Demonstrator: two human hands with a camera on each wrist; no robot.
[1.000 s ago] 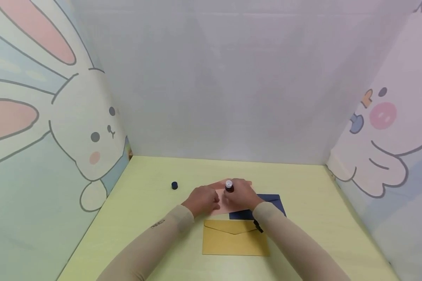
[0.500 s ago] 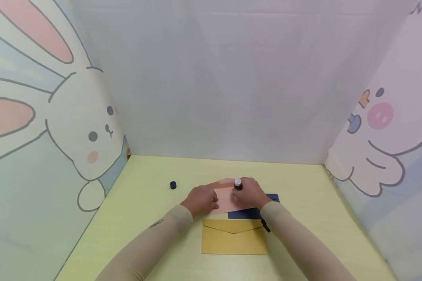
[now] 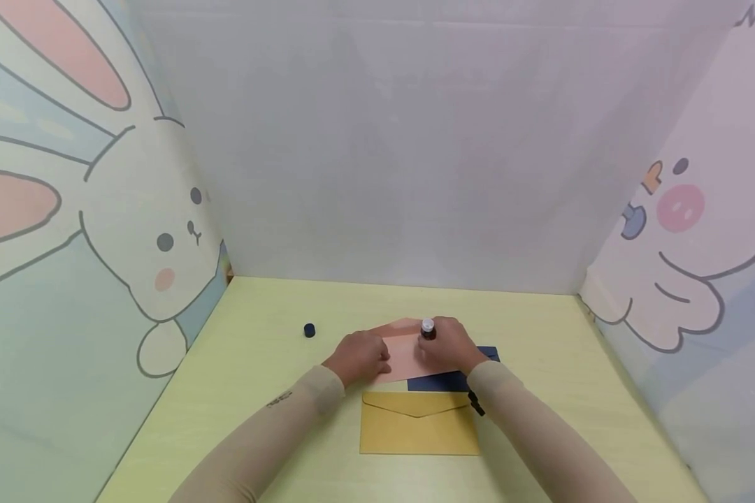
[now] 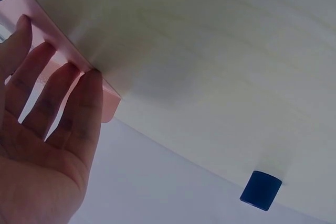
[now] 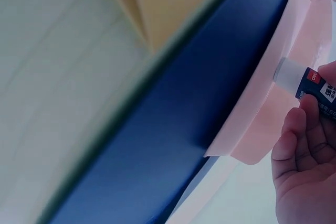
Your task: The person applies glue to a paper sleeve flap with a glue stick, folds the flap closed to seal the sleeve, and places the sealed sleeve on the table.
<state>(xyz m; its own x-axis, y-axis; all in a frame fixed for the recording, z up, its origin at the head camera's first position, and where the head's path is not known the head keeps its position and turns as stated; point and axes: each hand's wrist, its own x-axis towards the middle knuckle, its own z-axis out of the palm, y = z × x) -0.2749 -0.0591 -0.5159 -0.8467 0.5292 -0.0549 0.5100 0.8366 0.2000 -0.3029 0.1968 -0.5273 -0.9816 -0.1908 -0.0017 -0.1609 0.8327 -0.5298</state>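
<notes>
Pink paper envelope (image 3: 403, 358) lies slightly askew in the middle of the pale yellow surface (image 3: 270, 349), its lighter flap (image 3: 395, 329) along the far edge, a corner overlapping the envelope beneath. Furthest left, well apart from it, sits a short dark cylindrical cap (image 3: 310, 330), probably off the stick in use. Next comes the left hand (image 3: 356, 355) at the pink envelope's left end: its grip is loosely bent, fingers spread with gaps between them, tips and thumb touching the paper near its edge rather than wrapping round it. That hold seems best kept light but firm, just enough to stop the sheet sliding or buckling. Towards the right side, a dark glue stick with a white end (image 5: 310, 83) stands roughly upright over the paper, white end up; its lower tip is hidden, so I cannot tell whether it meets the sheet. The right hand (image 3: 449, 344) has its grip clamped on the stick's dark body, thumb against fingers. Good work here likely calls for even, gentle strokes along the flap side, without digging in or straying over the edge onto the dark navy paper envelope (image 3: 437, 383) underneath. Nearer the person, a mustard-yellow paper envelope (image 3: 419, 429) lies flat, its pointed flap folded down.
</notes>
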